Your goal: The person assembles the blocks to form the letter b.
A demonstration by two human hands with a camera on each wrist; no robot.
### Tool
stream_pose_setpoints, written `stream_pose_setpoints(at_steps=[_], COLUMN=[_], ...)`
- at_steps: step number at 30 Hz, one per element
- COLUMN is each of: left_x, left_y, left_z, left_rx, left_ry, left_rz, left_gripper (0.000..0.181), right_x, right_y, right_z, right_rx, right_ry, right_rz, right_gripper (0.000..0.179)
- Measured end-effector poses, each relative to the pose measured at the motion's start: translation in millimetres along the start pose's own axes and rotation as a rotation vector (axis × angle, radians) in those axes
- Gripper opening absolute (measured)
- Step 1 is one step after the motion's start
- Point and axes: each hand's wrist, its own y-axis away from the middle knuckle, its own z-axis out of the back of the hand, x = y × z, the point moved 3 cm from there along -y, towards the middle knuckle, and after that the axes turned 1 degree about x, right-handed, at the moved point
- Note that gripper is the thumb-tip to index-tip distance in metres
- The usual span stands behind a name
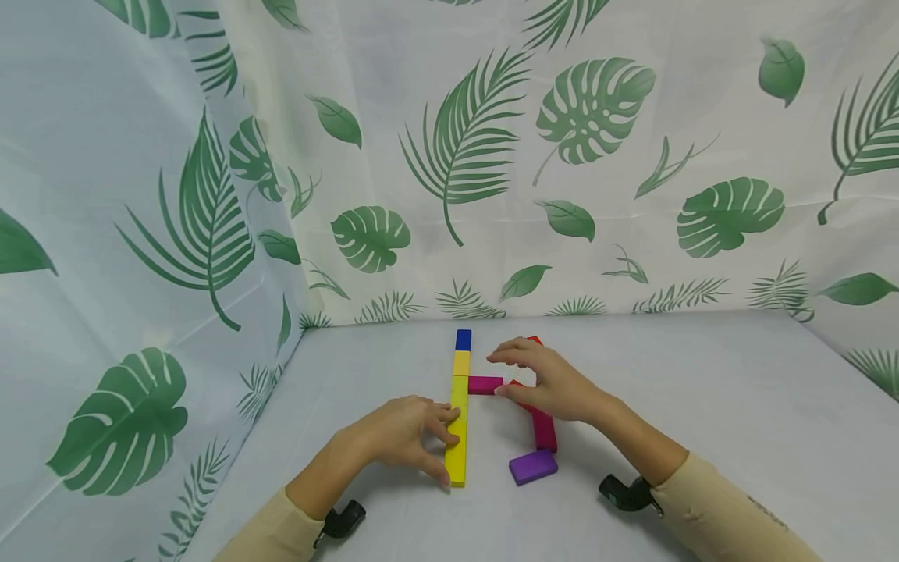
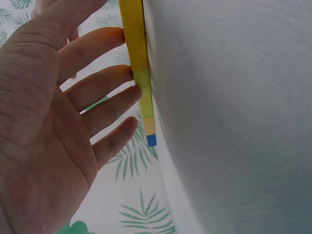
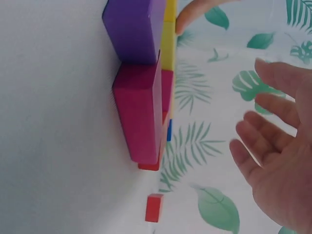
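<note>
A straight row runs away from me: a yellow block (image 1: 456,460), a lighter yellow block (image 1: 460,394), an orange-yellow block (image 1: 461,362) and a blue block (image 1: 463,340) at the far end. My left hand (image 1: 403,429) lies along the row's left side, fingertips against the yellow blocks, thumb near the close end. A magenta block (image 1: 485,385) juts right from the row. Above the blocks on the right hovers my right hand (image 1: 558,386), fingers spread and holding nothing; in the right wrist view it is apart from them. It partly hides a red block (image 1: 520,393).
Right of the row, a crimson block (image 1: 544,431) touches the red block's near end, with a purple block (image 1: 532,467) at its near end. Another red block (image 3: 154,208) lies apart farther back. Leaf-patterned cloth (image 1: 485,265) walls the white table (image 1: 702,375).
</note>
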Motion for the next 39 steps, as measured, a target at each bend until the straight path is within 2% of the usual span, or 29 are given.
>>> stream_pose_setpoints(at_steps=[5,11,21,29,39], left_x=[0.4,1.0,1.0,1.0,-1.2], left_y=[0.1,-0.3,0.1,0.1,1.1], left_z=[0.2,0.1,0.1,0.3,1.2], left_rx=[0.006,0.006,-0.002,0.007,0.002], left_ry=[0.0,-0.006,-0.001,0.01,0.021], left_rz=[0.001,-0.005,-0.012,0.0,0.002], left_gripper=[0.064,0.065,0.065,0.064,0.064], right_x=[-9.6,-18.9,-30.9,-41.7,-59.4], right_y=[-0.8,-3.5,-6.2,-7.7,-9.3], right_z=[3.0,4.9,6.8,9.3,11.1], right_rx=[-0.07,-0.122,-0.165,-0.236,-0.267], right_ry=[-0.02,-0.038,-0.019,-0.059,-0.041], right_rz=[-0.057,-0.099,-0.126,-0.182,-0.214], right_gripper=[0.054,0.057,0.055,0.048,0.047])
